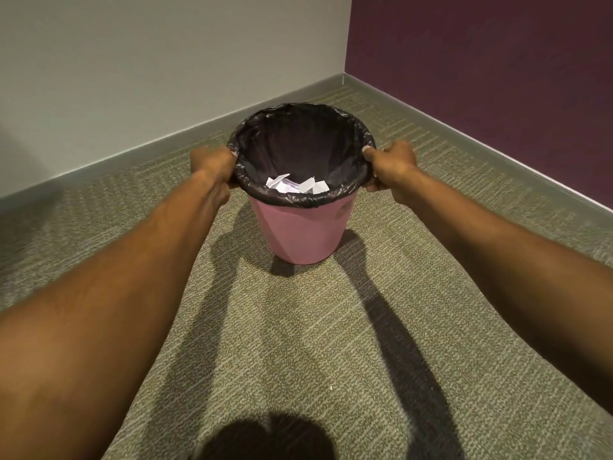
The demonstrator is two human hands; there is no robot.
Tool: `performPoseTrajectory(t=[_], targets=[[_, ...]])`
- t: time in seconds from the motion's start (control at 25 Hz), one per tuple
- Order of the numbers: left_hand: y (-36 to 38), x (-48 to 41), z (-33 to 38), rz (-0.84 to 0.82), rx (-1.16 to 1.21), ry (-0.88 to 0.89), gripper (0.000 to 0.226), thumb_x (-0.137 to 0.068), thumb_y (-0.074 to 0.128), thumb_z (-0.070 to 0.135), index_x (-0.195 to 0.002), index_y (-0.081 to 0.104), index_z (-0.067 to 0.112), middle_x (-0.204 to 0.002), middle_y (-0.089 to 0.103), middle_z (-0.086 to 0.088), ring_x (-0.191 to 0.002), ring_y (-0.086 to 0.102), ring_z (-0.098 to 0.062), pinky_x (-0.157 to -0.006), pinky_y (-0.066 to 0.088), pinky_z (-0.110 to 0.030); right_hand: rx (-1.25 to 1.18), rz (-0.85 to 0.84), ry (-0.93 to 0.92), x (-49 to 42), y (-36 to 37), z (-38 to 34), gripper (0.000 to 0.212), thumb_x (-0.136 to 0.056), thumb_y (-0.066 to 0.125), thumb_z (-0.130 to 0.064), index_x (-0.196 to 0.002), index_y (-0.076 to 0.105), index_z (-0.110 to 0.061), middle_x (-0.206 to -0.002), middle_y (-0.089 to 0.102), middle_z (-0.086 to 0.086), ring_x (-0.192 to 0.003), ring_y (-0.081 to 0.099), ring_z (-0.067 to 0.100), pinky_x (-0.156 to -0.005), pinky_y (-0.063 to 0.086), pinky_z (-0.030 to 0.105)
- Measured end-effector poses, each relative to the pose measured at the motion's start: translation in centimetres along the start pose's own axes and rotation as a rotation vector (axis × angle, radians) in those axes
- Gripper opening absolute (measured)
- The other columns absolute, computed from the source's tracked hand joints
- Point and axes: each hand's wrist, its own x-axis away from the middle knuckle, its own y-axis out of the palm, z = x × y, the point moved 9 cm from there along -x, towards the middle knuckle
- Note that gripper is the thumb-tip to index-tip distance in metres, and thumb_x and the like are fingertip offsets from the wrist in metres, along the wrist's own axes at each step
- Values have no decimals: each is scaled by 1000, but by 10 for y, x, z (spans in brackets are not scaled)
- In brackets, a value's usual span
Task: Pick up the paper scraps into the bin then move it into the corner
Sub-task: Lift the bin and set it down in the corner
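Both hands, left hand (212, 166) and right hand (393, 167), hold the bin (300, 227) by its rim, fingers closed; the corner (343, 82) lies farther, slightly right

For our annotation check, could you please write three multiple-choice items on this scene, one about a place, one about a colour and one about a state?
1. Where are the paper scraps?
A. On the carpet
B. Inside the bin
C. In the right hand

2. What colour is the bin below its liner?
A. Pink
B. Blue
C. Green

3. How is the bin held?
A. By one hand
B. By no hand
C. By both hands at the rim

Answers: 1 B, white scraps lie at the bottom of the black liner. 2 A, the outer wall is pink. 3 C, the left hand and right hand grip opposite sides of the rim.
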Motion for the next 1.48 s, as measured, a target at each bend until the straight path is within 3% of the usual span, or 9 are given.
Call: performPoseTrajectory(t=[0.16,0.36,0.56,0.72,0.8,1.12,1.36,1.48], targets=[[-7,11,1,13,1,-9,13,-92,51,0,-101,58,2,-73,65,-5,-44,63,-11,-44,54,-27,26,-18,-3,9,-8,-4,30,-95,62,-25,-93,63,5,-80,69,15,-50,66,17,-47,55,27],[-26,44,19,-27,-58,-69,17,-86,55,-1,-74,59,12,-72,63,-5,-62,60,-19,-64,54,-36,55,-26,14,39,-29,-36,32,-95,62,-25,-93,65,7,-78,70,16,-60,71,23,-53,60,32],[-66,93,75,0,-87,-157,11,-84,60,8,-93,63,12,-81,63,-5,-66,56,-17,-57,38,-30,40,-104,87,80,-57,-95,36,-94,64,-24,-93,65,13,-82,72,22,-61,72,25,-57,62,38],[-95,139,142,-5,-125,-191,13,-84,67,4,-73,64,11,-75,66,-4,-66,60,-15,-58,42,-23,51,-93,115,119,-95,-162,33,-93,64,-22,-84,66,10,-79,71,27,-68,71,38,-63,60,53],[-111,170,176,-3,-145,-209,13,-84,68,4,-72,64,10,-73,66,-4,-65,59,-14,-61,42,-22,62,-108,121,142,-114,-196,32,-93,64,-24,-78,66,4,-75,71,23,-67,71,38,-61,59,56],[-141,260,310,-43,-133,-295,4,-82,72,7,-79,72,10,-74,67,-9,-68,53,-19,-59,38,-24,133,-93,161,210,-199,-301,32,-94,62,-31,-75,63,-5,-67,70,15,-59,70,29,-59,60,51],[-152,289,387,-63,-125,-331,9,-81,69,0,-73,72,4,-55,66,-2,-50,53,-13,-49,41,-23,113,-59,112,236,-240,-374,36,-93,64,-29,-68,61,-4,-63,68,18,-55,67,30,-55,59,49],[-156,298,426,-76,-129,-300,12,-80,68,-4,-71,71,3,-56,67,-2,-46,55,-9,-45,44,-18,100,-63,99,241,-255,-405,37,-93,64,-29,-71,62,0,-66,69,20,-57,69,32,-54,59,44]])
